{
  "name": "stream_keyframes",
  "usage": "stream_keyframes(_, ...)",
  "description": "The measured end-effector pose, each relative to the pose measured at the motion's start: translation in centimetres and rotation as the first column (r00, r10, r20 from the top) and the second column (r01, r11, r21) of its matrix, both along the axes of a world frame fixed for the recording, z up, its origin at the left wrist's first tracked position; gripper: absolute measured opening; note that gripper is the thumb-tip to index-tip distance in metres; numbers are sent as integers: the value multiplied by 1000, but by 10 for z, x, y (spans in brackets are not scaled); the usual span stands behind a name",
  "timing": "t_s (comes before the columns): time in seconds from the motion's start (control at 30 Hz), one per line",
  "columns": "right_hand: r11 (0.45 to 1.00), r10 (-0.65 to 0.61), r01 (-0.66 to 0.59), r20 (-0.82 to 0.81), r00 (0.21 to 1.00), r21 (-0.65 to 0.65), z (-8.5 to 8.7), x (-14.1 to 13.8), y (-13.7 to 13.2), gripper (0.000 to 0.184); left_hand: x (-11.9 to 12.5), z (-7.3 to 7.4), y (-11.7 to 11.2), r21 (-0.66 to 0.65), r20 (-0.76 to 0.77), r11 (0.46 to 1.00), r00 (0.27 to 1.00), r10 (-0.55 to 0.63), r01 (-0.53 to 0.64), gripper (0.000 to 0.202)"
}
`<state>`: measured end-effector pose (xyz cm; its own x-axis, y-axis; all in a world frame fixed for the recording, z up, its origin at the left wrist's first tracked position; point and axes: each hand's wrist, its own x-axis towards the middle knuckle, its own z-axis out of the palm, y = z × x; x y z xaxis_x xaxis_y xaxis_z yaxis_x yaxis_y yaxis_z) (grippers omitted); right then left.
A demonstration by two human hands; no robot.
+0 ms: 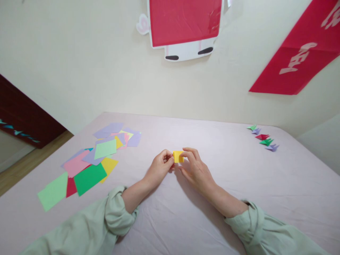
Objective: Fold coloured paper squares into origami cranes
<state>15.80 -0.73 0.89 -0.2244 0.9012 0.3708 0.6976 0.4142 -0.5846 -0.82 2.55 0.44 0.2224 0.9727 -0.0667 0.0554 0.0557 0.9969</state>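
Observation:
A small folded piece of yellow paper point(177, 157) is held up in the middle, just above the pale pink cloth. My left hand point(161, 165) pinches its left edge between thumb and curled fingers. On the other side, my right hand point(198, 170) has its fingers apart, with the fingertips at the paper's right edge; whether they press on it or only touch it is hard to see. The thumb of that hand sits lower, away from the paper.
Loose coloured paper sheets point(90, 179) lie overlapping on the left of the cloth-covered surface point(212, 219). Several small folded paper figures point(262, 137) stand in a row at the far right. Behind is a wall point(106, 71) with red decorations point(186, 21).

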Motion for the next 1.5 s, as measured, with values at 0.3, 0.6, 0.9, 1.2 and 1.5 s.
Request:
stream_keyframes(0.3, 995, 101, -103, -199, 975, -4, -1, -3, 1, 13, 3, -5, -2, 34, 68, 997, 995, -78, 76, 15)
stream_keyframes(0.6, 995, 15, -48, -335, 942, -92, -1, -1, 6, 8, 1, -3, -3, 114, -62, 988, 993, -96, 102, 10)
stream_keyframes(0.9, 985, 26, -92, -403, 915, -146, 3, -1, 5, 10, 1, 4, -12, 281, -160, 946, 980, -122, 163, 6)
stream_keyframes(1.2, 985, 97, -144, -384, 918, -94, 3, 1, 4, 12, -3, 9, -12, 349, -212, 926, 975, -72, 145, 19)
stream_keyframes(1.5, 985, 78, -131, -382, 921, -114, 3, 2, 4, 9, -6, 12, -12, 463, -324, 850, 941, -99, 249, 9)
